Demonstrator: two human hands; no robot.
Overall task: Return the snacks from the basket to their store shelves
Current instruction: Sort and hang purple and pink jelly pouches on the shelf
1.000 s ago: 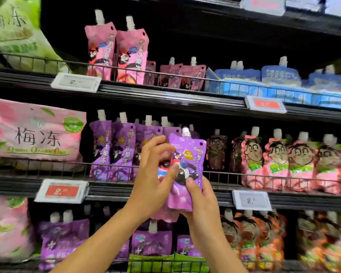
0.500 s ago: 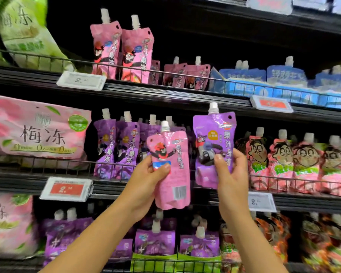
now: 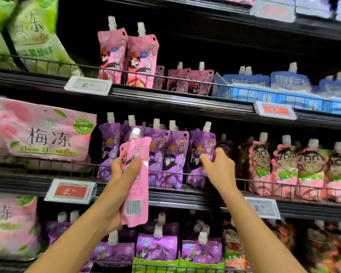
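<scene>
left hand (image 3: 124,174) grips 1 pink pouch (image 3: 135,182) | right hand (image 3: 218,166) pinches 1 purple pouch (image 3: 200,154)

My left hand (image 3: 124,174) grips a pink spouted pouch (image 3: 135,180) upright, in front of the middle shelf. My right hand (image 3: 219,168) touches the rightmost purple pouch (image 3: 200,154) standing behind the shelf's wire rail (image 3: 242,181), just left of some dark brown pouches (image 3: 227,152).

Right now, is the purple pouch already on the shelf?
Yes: the purple pouch stands upright behind the shelf rail, right hand on it.
</scene>
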